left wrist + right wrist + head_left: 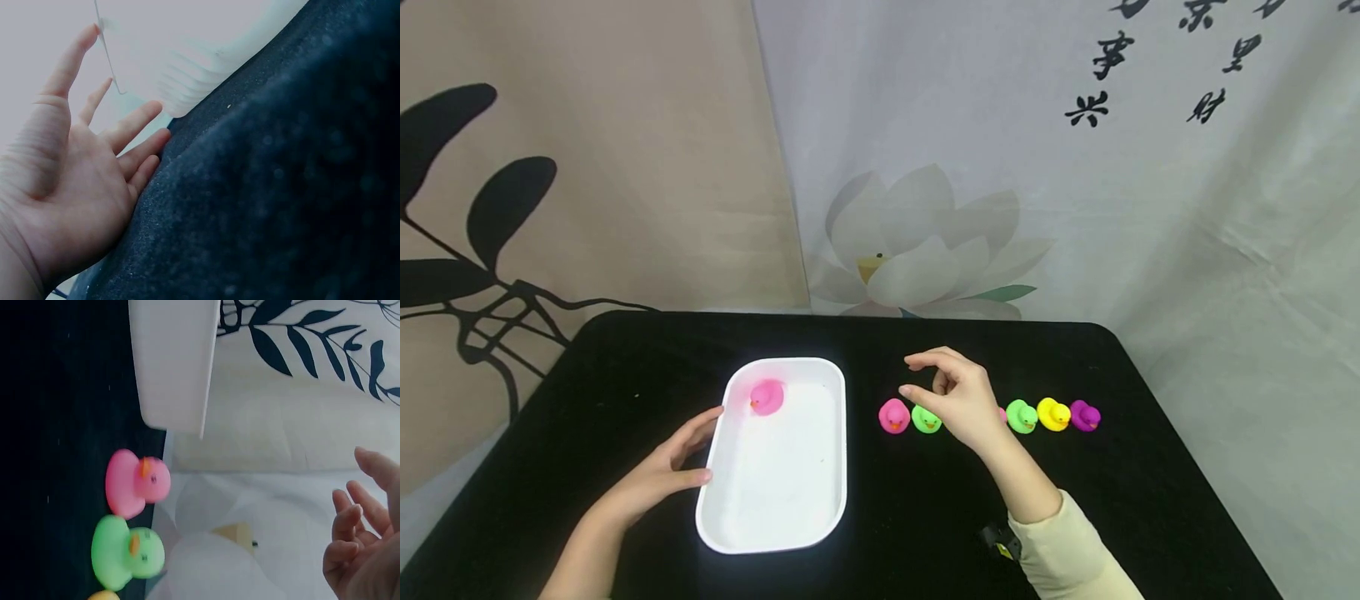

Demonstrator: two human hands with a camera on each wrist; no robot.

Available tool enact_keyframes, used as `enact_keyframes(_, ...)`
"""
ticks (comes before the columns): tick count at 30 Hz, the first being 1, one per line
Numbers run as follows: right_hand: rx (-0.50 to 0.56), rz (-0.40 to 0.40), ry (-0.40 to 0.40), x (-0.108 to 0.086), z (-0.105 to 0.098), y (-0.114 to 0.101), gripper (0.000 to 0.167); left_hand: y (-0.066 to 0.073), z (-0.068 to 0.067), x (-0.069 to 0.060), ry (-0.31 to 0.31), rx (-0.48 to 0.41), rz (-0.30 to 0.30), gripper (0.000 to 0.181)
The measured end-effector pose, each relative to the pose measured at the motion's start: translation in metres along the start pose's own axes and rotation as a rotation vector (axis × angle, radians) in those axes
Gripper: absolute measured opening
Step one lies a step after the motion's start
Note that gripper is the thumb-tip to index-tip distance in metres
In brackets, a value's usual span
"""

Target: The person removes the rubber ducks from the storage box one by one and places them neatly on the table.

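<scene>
A white tray (772, 483) lies on the black tabletop with one pink rubber duck (767, 397) in its far left part. The left hand (658, 471) touches the tray's left edge, its thumb and fingers spread; in the left wrist view the fingers look mostly straight against the tray wall. The right hand (961, 398) hovers above a row of rubber ducks with a gap between thumb and forefinger and nothing held. Left of it in the row are a pink duck (894, 416) and a green duck (927, 419). The hand hides the row's middle.
Right of the right hand stand another green duck (1022, 416), a yellow duck (1054, 414) and a purple duck (1086, 416). A small dark object (1000, 542) shows beside the right sleeve. Printed cloth (925, 125) hangs behind the table.
</scene>
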State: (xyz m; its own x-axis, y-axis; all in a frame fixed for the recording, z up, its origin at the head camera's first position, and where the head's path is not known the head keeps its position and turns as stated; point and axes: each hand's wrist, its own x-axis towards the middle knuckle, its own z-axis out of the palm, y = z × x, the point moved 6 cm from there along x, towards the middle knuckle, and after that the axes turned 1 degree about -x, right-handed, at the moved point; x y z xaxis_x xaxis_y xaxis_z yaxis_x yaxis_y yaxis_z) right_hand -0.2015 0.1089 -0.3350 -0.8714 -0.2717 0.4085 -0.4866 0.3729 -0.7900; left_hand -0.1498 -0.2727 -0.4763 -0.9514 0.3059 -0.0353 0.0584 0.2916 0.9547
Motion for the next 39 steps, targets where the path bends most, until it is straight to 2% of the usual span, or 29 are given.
enact_keyframes(7, 0.025, 0.021, -0.086, 0.006, 0.031, -0.004, 0.030, -0.001, 0.001, 0.000, 0.006, 0.008, -0.013, 0.077)
enact_keyframes(15, -0.018, 0.006, -0.177, 0.012, 0.066, -0.009, 0.030, 0.000, 0.000, 0.000, 0.009, 0.013, -0.012, 0.077)
enact_keyframes(20, -0.056, 0.030, -0.223, 0.016, 0.087, -0.010, 0.030, 0.000, -0.001, 0.000, 0.003, 0.010, -0.001, 0.076)
enact_keyframes(26, -0.108, 0.062, -0.264, 0.022, 0.109, -0.009, 0.030, 0.000, 0.000, 0.000, 0.001, 0.005, 0.004, 0.076)
enact_keyframes(34, -0.137, 0.038, -0.306, 0.029, 0.131, -0.007, 0.032, 0.000, 0.000, 0.000, 0.002, 0.002, 0.000, 0.077)
enact_keyframes(39, -0.153, 0.052, -0.323, 0.034, 0.143, -0.004, 0.034, 0.000, 0.000, 0.000, 0.004, 0.001, -0.005, 0.076)
